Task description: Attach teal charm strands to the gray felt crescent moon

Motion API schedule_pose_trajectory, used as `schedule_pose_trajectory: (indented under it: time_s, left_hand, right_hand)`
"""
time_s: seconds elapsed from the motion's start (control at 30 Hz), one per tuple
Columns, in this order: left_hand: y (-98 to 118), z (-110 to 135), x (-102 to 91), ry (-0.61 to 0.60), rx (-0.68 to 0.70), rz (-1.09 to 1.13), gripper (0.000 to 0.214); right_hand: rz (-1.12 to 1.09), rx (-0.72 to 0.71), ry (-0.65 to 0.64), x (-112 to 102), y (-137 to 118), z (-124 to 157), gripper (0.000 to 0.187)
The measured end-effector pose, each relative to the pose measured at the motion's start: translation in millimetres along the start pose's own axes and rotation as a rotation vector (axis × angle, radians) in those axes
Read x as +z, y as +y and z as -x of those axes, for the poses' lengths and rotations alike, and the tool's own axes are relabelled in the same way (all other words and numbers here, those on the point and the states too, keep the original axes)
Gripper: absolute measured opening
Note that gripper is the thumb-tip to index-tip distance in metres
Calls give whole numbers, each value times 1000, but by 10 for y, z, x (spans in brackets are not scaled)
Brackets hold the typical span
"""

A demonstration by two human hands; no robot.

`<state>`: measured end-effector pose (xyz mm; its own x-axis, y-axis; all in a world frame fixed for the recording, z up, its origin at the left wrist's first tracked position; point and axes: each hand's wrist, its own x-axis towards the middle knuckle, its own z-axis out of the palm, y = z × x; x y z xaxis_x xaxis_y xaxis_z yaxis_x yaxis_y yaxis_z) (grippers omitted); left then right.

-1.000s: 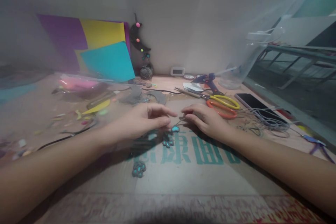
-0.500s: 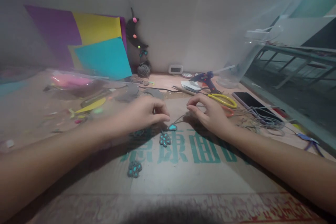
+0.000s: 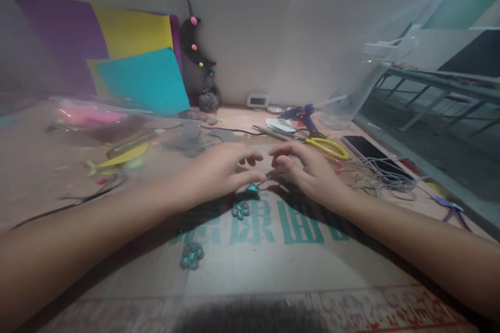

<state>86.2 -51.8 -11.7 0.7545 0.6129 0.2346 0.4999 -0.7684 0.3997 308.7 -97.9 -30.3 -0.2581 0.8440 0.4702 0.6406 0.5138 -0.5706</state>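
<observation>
My left hand (image 3: 222, 171) and my right hand (image 3: 308, 171) meet at the middle of a cardboard sheet (image 3: 273, 255) with teal printed characters. Both have fingers curled and pinched toward each other, just above a small teal heart piece (image 3: 253, 188) on a thin grey string. What the fingertips grip is too small to name. Two grey paw-shaped pieces with teal pads lie nearer me, one (image 3: 240, 210) under my left hand and one (image 3: 191, 255) further down left.
Yellow-and-orange scissors (image 3: 330, 148), a blue glue gun (image 3: 302, 114), a black phone (image 3: 369, 152) and tangled grey cord (image 3: 385, 179) lie right. Purple, yellow and teal paper sheets (image 3: 140, 80) lean against the back wall. Clear plastic with scraps (image 3: 97, 130) lies left.
My hands closed in until the fingertips nearly touch above the teal heart piece. The camera view shifted a little, sliding the whole scene leftward.
</observation>
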Motion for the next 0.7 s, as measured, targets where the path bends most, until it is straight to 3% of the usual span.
schedule_pose_trajectory:
  time_s: [0.1, 0.2, 0.43, 0.7]
  left_hand:
    - [33, -28, 96, 15, 90, -35, 47]
    - [74, -60, 174, 51, 109, -44, 37]
    - [105, -92, 183, 322, 186, 164, 20]
    - [76, -43, 152, 333, 223, 115, 16]
  right_hand:
    - [-42, -11, 4, 28, -39, -8, 19]
    - [-118, -19, 11, 36, -67, -15, 18]
    - [-335, 47, 0, 68, -46, -29, 28]
    - [-424, 115, -64, 88, -6, -33, 30]
